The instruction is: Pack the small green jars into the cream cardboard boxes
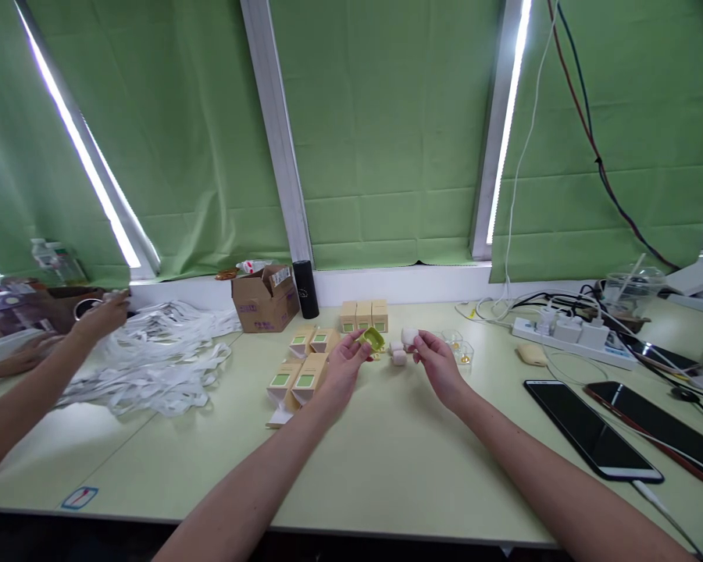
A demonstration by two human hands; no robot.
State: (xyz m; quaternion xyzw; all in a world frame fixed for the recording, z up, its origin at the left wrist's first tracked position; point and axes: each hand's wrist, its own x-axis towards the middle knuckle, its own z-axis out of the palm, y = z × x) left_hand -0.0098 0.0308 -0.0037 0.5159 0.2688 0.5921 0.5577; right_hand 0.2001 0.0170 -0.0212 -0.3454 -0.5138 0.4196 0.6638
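My left hand [345, 364] is closed on a small yellow-green hollow piece [372, 338], held tilted over the table. Between the fingertips of my right hand [437, 361] is a small white rounded piece [409, 336]. The two held pieces are apart. Small pale pinkish-white blocks [399, 356] lie on the table between my hands. Just beyond my right hand are clear plastic pieces [462, 353] with gold-coloured bits in them. Near my left forearm stand several beige cardboard boxes [313, 373] with green panels, some with flaps open.
More small beige boxes [364, 315] stand at the back. A brown carton [263, 298] and a black cylinder [305, 289] are behind left. White straps [164, 359] are heaped at left beside a co-worker's hands [102, 316]. Phones [591, 429], cables and a power strip [574, 341] occupy the right.
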